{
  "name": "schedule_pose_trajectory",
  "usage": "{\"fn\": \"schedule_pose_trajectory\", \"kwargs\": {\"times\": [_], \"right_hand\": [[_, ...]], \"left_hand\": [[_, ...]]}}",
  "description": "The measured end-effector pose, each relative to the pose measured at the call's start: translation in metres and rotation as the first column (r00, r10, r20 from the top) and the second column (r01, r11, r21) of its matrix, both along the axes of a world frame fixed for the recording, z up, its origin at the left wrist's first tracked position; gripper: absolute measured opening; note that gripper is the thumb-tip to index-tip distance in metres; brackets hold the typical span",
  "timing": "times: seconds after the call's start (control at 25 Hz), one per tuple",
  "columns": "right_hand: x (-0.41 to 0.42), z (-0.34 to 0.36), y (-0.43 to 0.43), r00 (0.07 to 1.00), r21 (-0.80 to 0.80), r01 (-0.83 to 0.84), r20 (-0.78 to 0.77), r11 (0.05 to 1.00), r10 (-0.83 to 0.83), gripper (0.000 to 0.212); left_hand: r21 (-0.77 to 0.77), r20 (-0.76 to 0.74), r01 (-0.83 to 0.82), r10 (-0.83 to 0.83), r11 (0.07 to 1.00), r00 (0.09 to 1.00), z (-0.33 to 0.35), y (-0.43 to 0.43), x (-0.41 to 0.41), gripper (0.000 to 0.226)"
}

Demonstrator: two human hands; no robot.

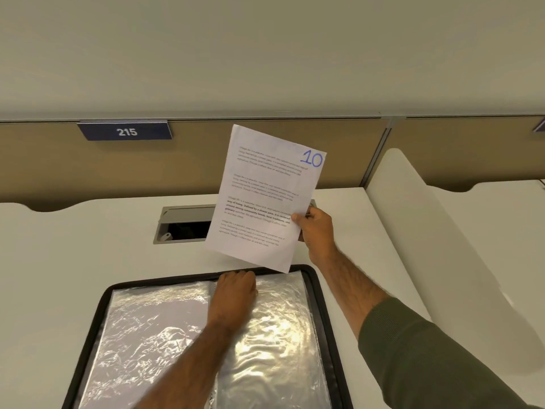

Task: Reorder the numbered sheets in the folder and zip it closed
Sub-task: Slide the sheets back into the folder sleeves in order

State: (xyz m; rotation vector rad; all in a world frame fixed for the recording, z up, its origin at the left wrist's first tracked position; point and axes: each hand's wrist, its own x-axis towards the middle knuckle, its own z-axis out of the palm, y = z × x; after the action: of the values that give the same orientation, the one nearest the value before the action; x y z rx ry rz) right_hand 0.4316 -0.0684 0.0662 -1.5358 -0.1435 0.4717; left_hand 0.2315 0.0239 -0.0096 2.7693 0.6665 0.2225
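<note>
A black zip folder (97,308) lies open on the white desk, its shiny clear plastic sleeves (153,329) spread on both sides. My right hand (312,228) pinches the right edge of a printed sheet marked 10 in blue (262,199) and holds it up above the folder's far edge. My left hand (236,290) rests on the top of the right-hand sleeves near the spine, fingers curled at the sleeve's upper edge. Whether those fingers grip a sleeve I cannot tell.
A grey cable hatch (184,224) stands open in the desk just behind the folder, partly hidden by the sheet. A tan partition with a blue sign reading 215 (125,131) closes the back. A white side divider (418,219) rises at the right.
</note>
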Motion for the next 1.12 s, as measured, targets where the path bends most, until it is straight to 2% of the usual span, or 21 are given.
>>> {"fn": "schedule_pose_trajectory", "kwargs": {"times": [0.16, 0.48, 0.68, 0.96, 1.12], "right_hand": [[0.003, 0.0, -0.004, 1.0, -0.002, 0.011, 0.0, 1.0, -0.011, 0.021], [-0.01, -0.01, 0.011, 0.999, -0.009, -0.011, -0.036, 1.0, 0.011, 0.015], [-0.02, -0.017, 0.018, 0.999, -0.026, -0.045, -0.033, 0.999, 0.044, 0.013], [-0.02, -0.019, -0.001, 0.998, -0.057, -0.062, 0.028, 0.996, 0.063, 0.013], [-0.017, -0.021, -0.012, 0.998, -0.069, -0.048, 0.026, 0.996, 0.05, 0.013]], "left_hand": [[-0.024, 0.004, 0.066, -0.066, 0.998, 0.998, 0.008, 0.002, 0.004, 0.02], [-0.183, 0.004, 0.16, -0.162, 0.97, 0.987, 0.007, 0.007, -0.007, 0.005], [-0.172, 0.093, 0.13, -0.116, 0.977, 0.989, 0.017, 0.005, -0.013, 0.004], [-0.05, 0.092, 0.126, -0.121, 0.991, 0.988, 0.02, 0.009, -0.014, 0.01], [-0.054, 0.122, 0.135, -0.128, 0.989, 0.984, 0.024, 0.008, -0.01, 0.014]]}}
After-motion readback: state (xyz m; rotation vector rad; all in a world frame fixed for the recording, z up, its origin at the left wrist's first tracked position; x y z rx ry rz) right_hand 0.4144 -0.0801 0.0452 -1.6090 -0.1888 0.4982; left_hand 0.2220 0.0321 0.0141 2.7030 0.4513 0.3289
